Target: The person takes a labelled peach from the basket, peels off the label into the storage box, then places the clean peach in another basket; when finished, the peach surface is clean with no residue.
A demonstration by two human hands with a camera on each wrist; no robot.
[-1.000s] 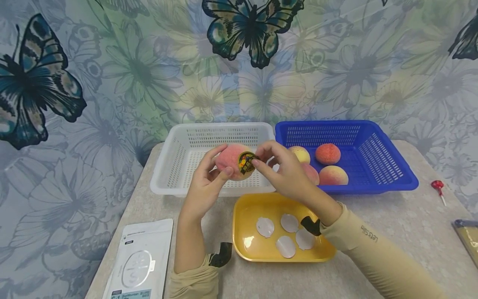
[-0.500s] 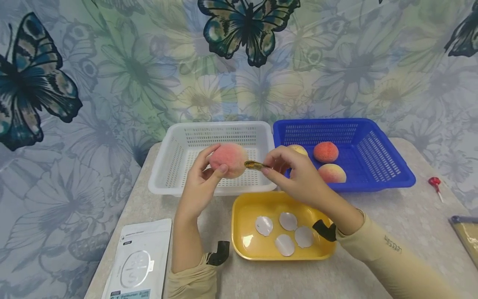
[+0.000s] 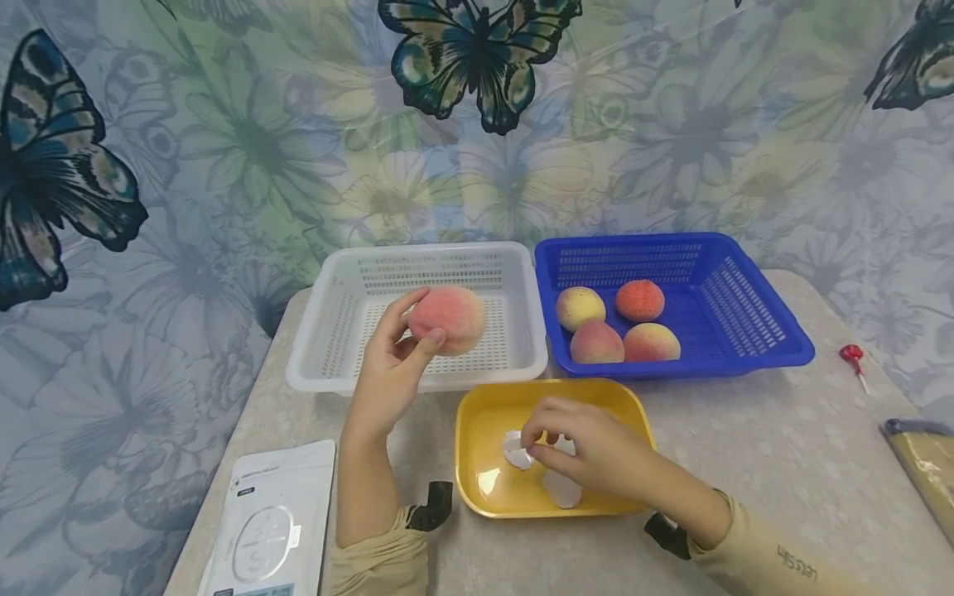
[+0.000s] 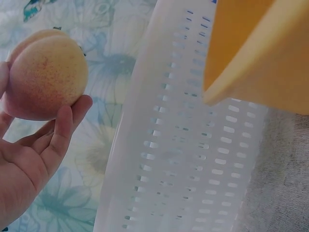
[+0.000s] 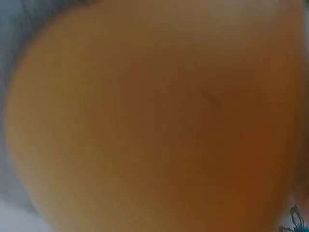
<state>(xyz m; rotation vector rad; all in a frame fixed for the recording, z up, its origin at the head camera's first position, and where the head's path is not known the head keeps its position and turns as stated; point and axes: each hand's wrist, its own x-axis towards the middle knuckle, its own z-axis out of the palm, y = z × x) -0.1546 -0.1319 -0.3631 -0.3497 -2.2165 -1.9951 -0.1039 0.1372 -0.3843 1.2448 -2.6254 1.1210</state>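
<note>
My left hand (image 3: 387, 364) holds a pink and yellow peach (image 3: 450, 320) between thumb and fingers, raised over the white basket. In the left wrist view, the same peach (image 4: 48, 77) shows its crease and yellow side, with fingers curled beneath it. My right hand (image 3: 585, 443) is low over the yellow tray (image 3: 477, 497), thumb and index finger pinching a sticker at its white edge. White round stickers (image 3: 562, 490) lie face down in the tray, partly hidden by that hand. The right wrist view is filled by the blurred orange-yellow tray (image 5: 145, 121).
The white basket (image 3: 305, 368) stands at the back left. Beside it, a blue basket (image 3: 745, 356) holds several peaches (image 3: 596, 341). A white pouch (image 3: 272, 521) lies at the front left; a red lollipop (image 3: 851, 354) and a gold package (image 3: 924, 472) lie at the right.
My right hand has peeled the black and gold sticker off the peach and carried it down to the yellow tray. The left hand keeps its hold on the peach.
</note>
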